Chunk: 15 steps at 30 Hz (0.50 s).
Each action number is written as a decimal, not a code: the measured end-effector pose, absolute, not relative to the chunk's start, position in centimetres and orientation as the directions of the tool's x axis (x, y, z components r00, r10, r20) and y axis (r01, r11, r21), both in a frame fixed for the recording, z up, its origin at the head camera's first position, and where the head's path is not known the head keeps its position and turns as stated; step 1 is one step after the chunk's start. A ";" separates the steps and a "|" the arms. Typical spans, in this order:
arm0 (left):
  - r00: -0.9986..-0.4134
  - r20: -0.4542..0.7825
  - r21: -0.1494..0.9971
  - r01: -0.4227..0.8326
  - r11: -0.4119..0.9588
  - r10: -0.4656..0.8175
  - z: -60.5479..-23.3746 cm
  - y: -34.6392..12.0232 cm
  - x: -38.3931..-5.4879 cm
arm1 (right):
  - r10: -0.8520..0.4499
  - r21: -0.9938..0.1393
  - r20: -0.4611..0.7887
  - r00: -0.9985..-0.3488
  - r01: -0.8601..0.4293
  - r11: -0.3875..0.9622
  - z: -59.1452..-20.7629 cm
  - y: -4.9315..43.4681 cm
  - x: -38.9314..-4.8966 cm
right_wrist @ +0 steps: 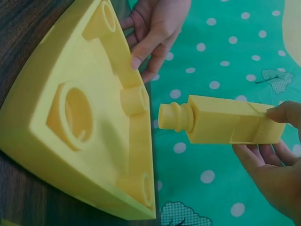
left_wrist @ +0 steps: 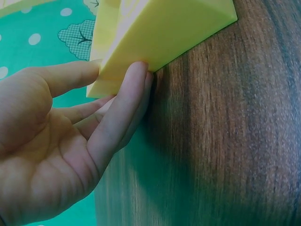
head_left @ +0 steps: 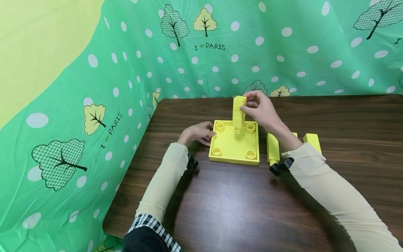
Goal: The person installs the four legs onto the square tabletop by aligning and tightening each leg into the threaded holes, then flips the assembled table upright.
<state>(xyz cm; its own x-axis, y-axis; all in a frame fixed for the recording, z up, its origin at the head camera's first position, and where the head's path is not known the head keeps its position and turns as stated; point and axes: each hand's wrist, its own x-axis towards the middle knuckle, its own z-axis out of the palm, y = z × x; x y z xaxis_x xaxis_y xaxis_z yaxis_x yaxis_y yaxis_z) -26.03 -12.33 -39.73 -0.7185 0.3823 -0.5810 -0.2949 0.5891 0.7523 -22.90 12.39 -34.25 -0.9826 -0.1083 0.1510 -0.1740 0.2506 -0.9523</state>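
My right hand (head_left: 261,109) pinches a yellow plastic leg (head_left: 238,113) by its upper end, holding it upright in the head view. The leg's ridged round peg (right_wrist: 176,117) points down, apart from the sockets, above the yellow square tabletop piece (head_left: 234,145). That piece lies on the table with its raised rim and round corner sockets (head_left: 250,154) facing up. At its left edge, my left hand (head_left: 196,134) grips the rim. The left thumb (left_wrist: 75,77) presses one face, and the other fingers (left_wrist: 124,103) lie against the outer side.
To the right, partly behind my right wrist, lie another yellow leg (head_left: 273,148) and a further yellow block (head_left: 312,141). The dark wooden table (head_left: 226,203) ends at a green printed cloth (head_left: 220,77) behind and on the left. Black wrist cameras (head_left: 192,162) hang under both wrists.
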 end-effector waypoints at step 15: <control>-0.719 -0.584 0.748 -0.296 0.594 0.377 -39.8 -12.2 -26.0 | -0.118 -0.944 0.223 -0.968 -0.245 0.222 -35.7 9.6 -24.0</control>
<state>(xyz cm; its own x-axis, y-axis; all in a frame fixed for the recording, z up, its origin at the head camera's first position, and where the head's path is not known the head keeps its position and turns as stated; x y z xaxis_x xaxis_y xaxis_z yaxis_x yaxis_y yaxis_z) -26.01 -12.19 -39.80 -0.7187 0.3774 -0.5839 -0.2961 0.5937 0.7482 -24.00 9.60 -35.71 -0.9676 -0.1182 0.2231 -0.2447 0.2220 -0.9438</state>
